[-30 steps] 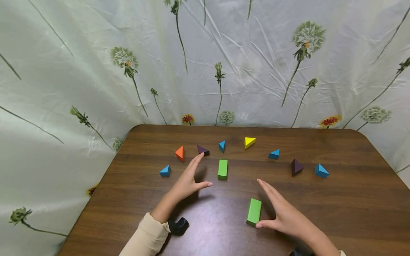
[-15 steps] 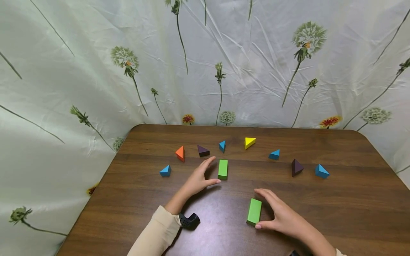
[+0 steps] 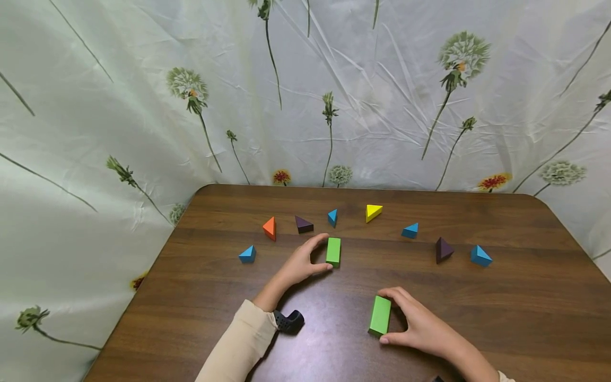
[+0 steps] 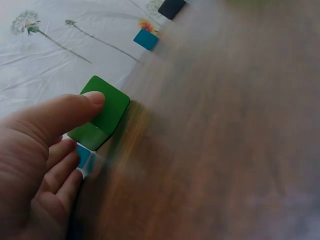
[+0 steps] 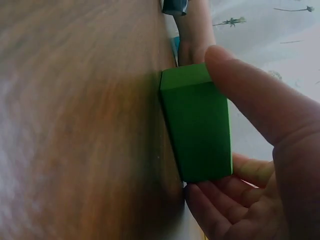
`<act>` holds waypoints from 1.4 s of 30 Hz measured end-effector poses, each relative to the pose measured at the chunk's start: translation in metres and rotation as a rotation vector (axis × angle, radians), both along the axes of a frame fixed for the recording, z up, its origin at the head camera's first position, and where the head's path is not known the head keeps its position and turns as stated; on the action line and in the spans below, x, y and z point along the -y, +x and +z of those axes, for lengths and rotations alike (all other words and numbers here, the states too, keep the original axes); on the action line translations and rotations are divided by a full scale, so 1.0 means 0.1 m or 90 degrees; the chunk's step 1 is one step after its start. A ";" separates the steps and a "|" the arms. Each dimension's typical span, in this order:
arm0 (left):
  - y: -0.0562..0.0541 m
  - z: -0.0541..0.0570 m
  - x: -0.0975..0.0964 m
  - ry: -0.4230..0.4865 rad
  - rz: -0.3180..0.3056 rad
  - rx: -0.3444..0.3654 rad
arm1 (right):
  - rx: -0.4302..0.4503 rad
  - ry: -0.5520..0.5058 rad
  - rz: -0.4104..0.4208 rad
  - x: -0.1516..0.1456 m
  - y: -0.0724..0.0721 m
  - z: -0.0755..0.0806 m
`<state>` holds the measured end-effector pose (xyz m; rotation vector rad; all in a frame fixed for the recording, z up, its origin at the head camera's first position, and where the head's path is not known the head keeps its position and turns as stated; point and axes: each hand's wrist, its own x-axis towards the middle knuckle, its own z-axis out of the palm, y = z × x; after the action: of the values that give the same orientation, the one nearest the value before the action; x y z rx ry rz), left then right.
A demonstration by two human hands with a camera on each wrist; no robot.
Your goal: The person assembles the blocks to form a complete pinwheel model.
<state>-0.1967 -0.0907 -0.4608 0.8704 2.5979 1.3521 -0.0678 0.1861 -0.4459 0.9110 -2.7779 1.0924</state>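
Note:
Toward the middle of the table, my left hand (image 3: 298,263) spans a green rectangular block (image 3: 333,252) lengthwise, thumb at its near end and fingertips at the far end. In the left wrist view the thumb lies over the end face of that green block (image 4: 107,112); the fingertips behind are partly hidden. Nearer to me and to the right, my right hand (image 3: 417,323) holds a second green block (image 3: 380,315) the same way. The right wrist view has this block (image 5: 197,132) between thumb and curled fingers, flat on the wood.
An arc of triangular blocks lies beyond the hands: blue (image 3: 247,254), orange (image 3: 269,228), purple (image 3: 304,225), small blue (image 3: 332,218), yellow (image 3: 373,213), blue (image 3: 410,230), purple (image 3: 444,250) and blue (image 3: 480,255). A flowered curtain (image 3: 382,106) hangs behind the brown table (image 3: 525,307).
My left hand has moved right from beside the purple triangle to the farther green block. The right hand's fingers have closed in around the ends of the nearer green block. Both blocks stay in place.

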 end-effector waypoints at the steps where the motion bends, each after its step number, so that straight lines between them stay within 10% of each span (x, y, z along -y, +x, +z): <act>1: -0.01 0.00 0.00 0.000 -0.002 0.004 | 0.005 0.002 -0.001 0.00 0.00 0.00; 42: 0.00 0.03 -0.41 -0.063 -0.035 -0.074 | 0.044 0.000 0.033 0.23 -0.40 0.16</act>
<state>-0.1971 -0.0493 -0.4583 1.0259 2.6773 1.1815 -0.1081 0.1633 -0.4302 0.9688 -2.8234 1.1537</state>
